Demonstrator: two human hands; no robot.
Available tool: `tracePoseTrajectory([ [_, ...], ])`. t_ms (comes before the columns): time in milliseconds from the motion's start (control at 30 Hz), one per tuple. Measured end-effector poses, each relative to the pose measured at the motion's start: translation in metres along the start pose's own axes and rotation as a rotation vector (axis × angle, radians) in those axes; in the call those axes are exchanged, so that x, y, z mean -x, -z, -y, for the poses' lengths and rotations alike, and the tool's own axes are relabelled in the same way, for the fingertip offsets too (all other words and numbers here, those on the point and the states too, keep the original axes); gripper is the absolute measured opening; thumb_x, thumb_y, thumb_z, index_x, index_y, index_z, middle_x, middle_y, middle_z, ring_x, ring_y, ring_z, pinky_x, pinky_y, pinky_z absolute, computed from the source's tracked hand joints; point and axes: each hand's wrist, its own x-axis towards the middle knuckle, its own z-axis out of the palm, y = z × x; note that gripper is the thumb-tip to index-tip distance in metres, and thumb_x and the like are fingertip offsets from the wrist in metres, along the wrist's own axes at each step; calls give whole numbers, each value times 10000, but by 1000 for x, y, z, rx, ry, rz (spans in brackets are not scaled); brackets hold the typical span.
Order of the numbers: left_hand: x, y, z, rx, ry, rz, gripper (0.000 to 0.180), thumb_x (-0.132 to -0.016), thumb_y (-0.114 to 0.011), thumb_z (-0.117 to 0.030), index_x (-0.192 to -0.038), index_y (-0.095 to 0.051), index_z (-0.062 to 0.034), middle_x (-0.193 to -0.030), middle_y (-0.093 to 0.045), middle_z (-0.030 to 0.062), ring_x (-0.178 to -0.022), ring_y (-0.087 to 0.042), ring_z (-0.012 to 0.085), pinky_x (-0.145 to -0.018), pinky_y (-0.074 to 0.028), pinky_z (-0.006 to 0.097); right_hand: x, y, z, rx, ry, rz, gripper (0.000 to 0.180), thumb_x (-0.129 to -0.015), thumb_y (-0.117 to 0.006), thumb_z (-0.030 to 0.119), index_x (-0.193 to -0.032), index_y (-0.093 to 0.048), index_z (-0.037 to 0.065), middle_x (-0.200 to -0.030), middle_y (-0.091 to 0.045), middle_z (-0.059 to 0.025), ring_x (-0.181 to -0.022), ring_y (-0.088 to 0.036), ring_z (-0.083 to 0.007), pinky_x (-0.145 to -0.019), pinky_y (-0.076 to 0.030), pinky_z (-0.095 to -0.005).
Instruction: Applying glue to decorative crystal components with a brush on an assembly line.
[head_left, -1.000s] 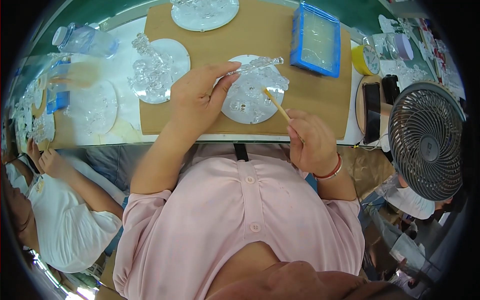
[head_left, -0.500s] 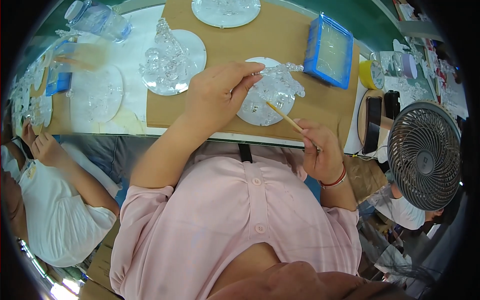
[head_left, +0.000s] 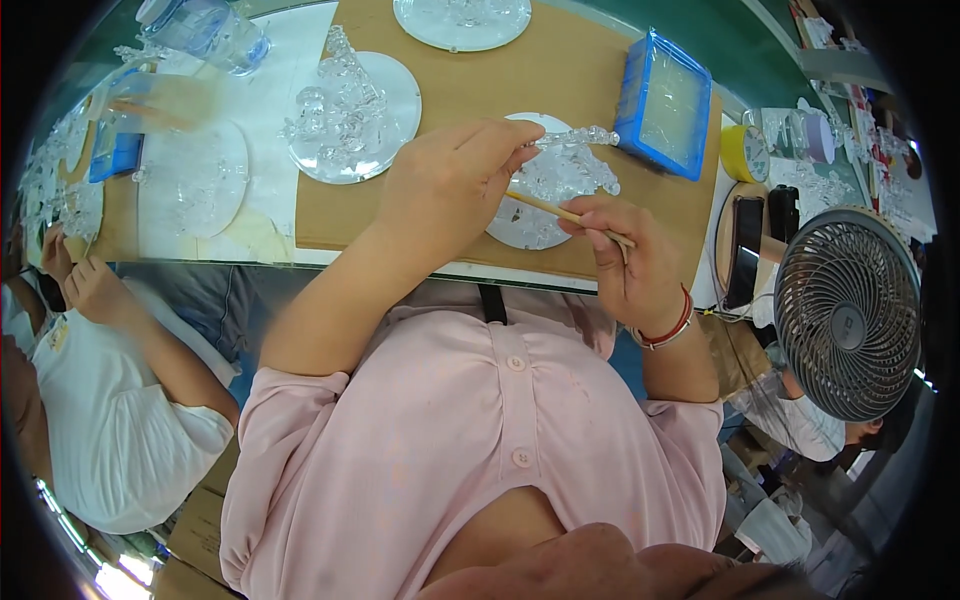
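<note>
Between the fingertips of my left hand (head_left: 455, 195) is a clear, beaded plastic piece (head_left: 590, 136), its bumpy end pointing right. My right hand (head_left: 635, 260) grips a thin wooden stick (head_left: 545, 206) like a pen, and the stick's tip reaches close to the left fingers. Below both hands lies a round clear plate (head_left: 520, 235) carrying a pile of small transparent pieces (head_left: 565, 177). Whether the stick touches the beaded piece is hidden by my left hand.
A blue tray (head_left: 665, 105) stands right of the plate on brown cardboard (head_left: 450, 80). Other clear plates (head_left: 400, 95) hold transparent pieces. A bottle (head_left: 215, 35), a yellow tape roll (head_left: 743, 153) and a fan (head_left: 848, 315) surround the area. A co-worker in white (head_left: 125, 420) sits at left.
My right hand has raised the stick, bringing its tip up and left to my left fingers. My left hand and the beaded piece have shifted slightly right.
</note>
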Motion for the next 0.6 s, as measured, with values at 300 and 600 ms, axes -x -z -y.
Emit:
tracePoseTrajectory([
  [300, -3, 4, -1, -12, -15, 31, 160, -760, -692, -72, -911, -643, -95, -796, -678, 49, -670, -649, 221, -542, -507, 309, 6, 2, 25, 446, 210, 170, 138, -831, -550, -62, -963, -516, -39, -988, -629, -213, -785, -659, -314, -674, -539, -311],
  [600, -2, 2, -1, -18, -27, 15, 164, -757, -695, -72, -910, -643, -101, -786, -675, 32, -653, -644, 205, -526, -497, 300, 3, -27, 14, 665, 463, 67, 179, -762, -639, 3, -891, -547, -81, -964, -623, -249, -743, -643, -297, -600, -541, -318],
])
